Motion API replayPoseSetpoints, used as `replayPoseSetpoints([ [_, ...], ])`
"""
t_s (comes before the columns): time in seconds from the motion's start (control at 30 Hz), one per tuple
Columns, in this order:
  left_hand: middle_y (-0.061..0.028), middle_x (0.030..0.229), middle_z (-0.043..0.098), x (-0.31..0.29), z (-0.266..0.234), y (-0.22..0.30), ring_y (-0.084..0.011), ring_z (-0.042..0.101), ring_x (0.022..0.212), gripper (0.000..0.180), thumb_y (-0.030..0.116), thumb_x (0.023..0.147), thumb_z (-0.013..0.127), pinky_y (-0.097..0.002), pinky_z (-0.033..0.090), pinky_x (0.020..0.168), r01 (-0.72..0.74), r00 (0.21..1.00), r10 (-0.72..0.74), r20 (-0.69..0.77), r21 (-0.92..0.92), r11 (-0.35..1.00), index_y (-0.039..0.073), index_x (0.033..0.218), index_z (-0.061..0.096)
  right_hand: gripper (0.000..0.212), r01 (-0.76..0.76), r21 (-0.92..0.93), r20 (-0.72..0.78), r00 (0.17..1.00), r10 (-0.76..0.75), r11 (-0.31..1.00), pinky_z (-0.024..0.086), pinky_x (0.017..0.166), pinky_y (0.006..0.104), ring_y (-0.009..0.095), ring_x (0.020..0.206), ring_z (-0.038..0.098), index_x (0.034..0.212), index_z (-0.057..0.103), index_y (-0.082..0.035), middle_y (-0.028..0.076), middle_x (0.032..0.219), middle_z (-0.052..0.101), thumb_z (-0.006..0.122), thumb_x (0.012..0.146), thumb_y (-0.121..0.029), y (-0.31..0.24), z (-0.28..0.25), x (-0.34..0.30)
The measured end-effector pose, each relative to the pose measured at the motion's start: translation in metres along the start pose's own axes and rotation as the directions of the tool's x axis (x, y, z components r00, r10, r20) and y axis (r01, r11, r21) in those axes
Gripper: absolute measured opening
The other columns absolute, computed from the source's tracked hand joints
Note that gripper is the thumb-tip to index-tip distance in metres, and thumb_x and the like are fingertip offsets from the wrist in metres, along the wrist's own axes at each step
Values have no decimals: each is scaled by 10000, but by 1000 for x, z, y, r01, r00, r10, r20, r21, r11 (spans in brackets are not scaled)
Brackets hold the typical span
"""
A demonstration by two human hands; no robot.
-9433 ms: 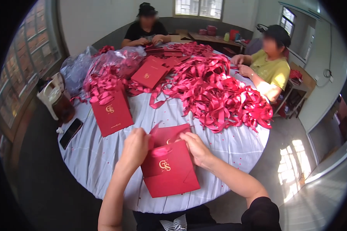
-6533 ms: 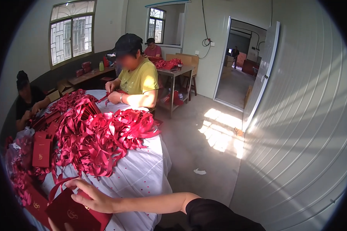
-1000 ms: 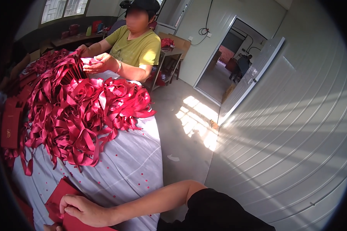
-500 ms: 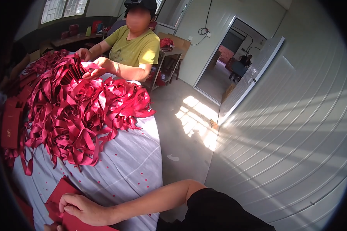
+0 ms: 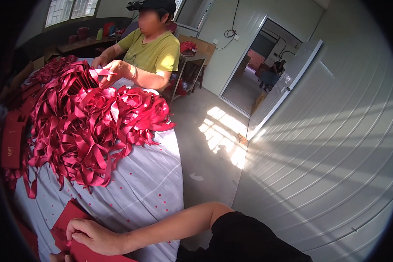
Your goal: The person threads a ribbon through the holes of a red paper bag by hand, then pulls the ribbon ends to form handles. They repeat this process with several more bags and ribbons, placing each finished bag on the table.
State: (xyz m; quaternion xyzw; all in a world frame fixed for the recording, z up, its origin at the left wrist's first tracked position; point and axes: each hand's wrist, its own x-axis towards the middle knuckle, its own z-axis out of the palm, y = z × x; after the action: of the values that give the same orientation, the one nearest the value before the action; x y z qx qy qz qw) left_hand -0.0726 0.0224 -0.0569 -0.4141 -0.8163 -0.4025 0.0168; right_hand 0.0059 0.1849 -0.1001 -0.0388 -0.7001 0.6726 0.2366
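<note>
Currently, the red bag lies at seven o'clock on the cloth-covered desk. Right hand: curled closed on the bag. Left hand: only fingertips show at the lower border; grip cannot be told. Step in hand, as judged: working at the bag's mouth. Next move calls for steadying the panels. Finish: plain, smooth, with a glossier patch beside the fingers.
</note>
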Motion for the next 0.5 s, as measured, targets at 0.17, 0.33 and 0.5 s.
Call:
replayPoseSetpoints([
  [0.17, -101, 679, 547, 1, -2, 6, -198, 485, 621, 228, 186, 853, 607, -305, 402, 592, 3, 1000, -3, 5, -2, 1000, -24, 771, 574, 41, 8, -8, 0, 1000, -8, 1000, 399, 699, 300, 181, 746, 500, 861, 479, 6, 85, 788, 516, 441, 849, -1, 1, 0, 0],
  [0.33, -111, 679, 556, 2, -3, 5, -203, 495, 624, 229, 180, 853, 607, -302, 408, 595, 7, 1000, -8, 25, 38, 999, -31, 770, 576, 44, 15, -18, 2, 1000, -15, 1000, 400, 703, 296, 179, 750, 500, 863, 477, 7, 84, 794, 517, 438, 847, -7, 1, 0, 0],
  [0.5, -106, 679, 557, 1, -3, 5, -194, 494, 621, 228, 183, 855, 605, -299, 408, 593, -9, 1000, 9, 8, 4, 1000, -27, 768, 583, 49, 2, -12, 12, 1000, -2, 1000, 400, 701, 289, 174, 746, 499, 864, 473, 10, 84, 791, 517, 434, 846, -14, 2, 0, 0],
])
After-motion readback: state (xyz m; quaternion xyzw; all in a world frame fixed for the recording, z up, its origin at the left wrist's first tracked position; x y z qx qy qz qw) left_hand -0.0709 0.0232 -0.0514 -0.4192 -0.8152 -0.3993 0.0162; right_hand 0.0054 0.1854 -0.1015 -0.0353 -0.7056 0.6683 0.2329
